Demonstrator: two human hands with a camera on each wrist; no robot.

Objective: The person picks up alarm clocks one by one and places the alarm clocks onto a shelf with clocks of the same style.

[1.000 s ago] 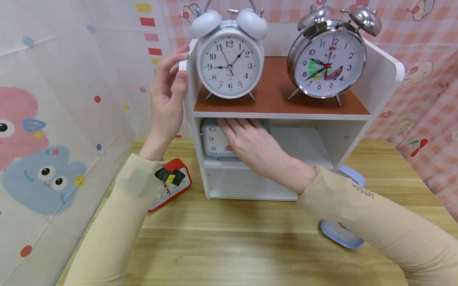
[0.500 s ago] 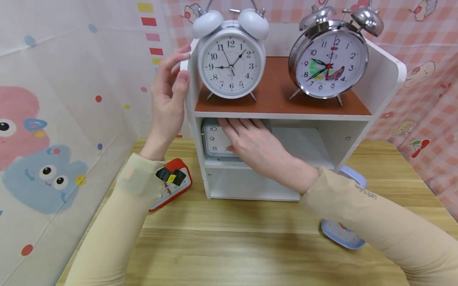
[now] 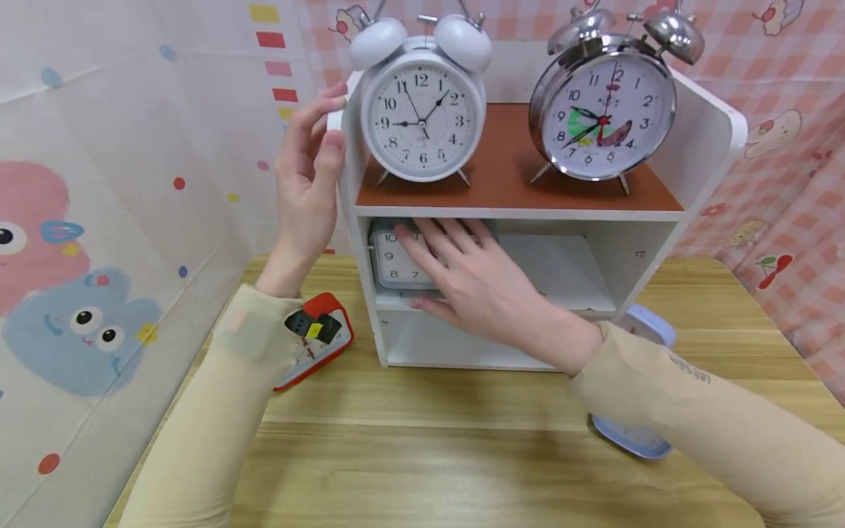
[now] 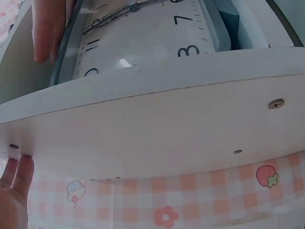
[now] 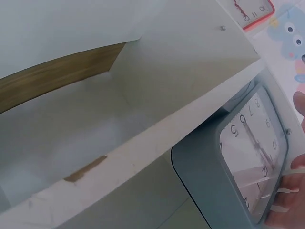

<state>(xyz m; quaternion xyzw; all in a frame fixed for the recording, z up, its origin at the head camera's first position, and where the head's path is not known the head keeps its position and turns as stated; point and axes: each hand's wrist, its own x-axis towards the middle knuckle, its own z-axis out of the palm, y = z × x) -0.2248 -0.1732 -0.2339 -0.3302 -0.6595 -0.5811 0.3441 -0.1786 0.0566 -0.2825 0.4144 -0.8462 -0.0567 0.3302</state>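
Note:
My left hand (image 3: 306,180) is at the upper left side panel of a white shelf unit (image 3: 518,215), with the panel's rounded corner between thumb and fingers. Spread fingers of my right hand (image 3: 491,290) lie over the front of a grey square alarm clock (image 3: 391,258), pointing at its top edge. That clock stands upright at the left end of the middle compartment; the right hand hides much of its face. In the right wrist view the grey clock (image 5: 198,183) shows its side and face, with part of a hand (image 5: 288,200) by it.
Two twin-bell clocks stand on the brown top shelf: a white one (image 3: 422,121) and a silver one (image 3: 601,121). On the wooden table (image 3: 422,455), a red-framed clock (image 3: 323,337) lies left of the unit. A light-blue clock (image 3: 634,438) lies right, partly under the right sleeve.
My right hand has shifted slightly right and its fingers have spread; its thumb has come away from the grey clock's lower face. The left hand stays on the side panel.

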